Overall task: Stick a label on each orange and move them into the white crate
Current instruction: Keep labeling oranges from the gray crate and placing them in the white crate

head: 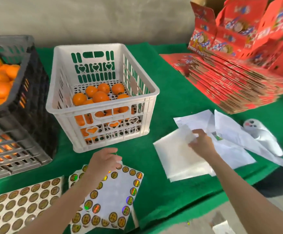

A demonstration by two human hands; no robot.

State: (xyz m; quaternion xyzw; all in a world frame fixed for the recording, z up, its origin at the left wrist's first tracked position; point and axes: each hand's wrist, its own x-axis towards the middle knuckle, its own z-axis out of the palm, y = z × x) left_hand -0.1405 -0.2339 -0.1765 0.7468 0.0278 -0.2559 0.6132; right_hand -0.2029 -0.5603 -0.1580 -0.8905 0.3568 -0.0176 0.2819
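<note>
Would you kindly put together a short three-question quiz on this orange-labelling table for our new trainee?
1. True or false: the white slotted plastic crate has oranges in it.
2. The glossy sheet of round gold stickers beneath the left hand is: A full; B bare in the middle; C wholly bare.
3. What does the right hand grip?

Key: 1 true; 2 B; 3 the loose white paper sheets.
</note>
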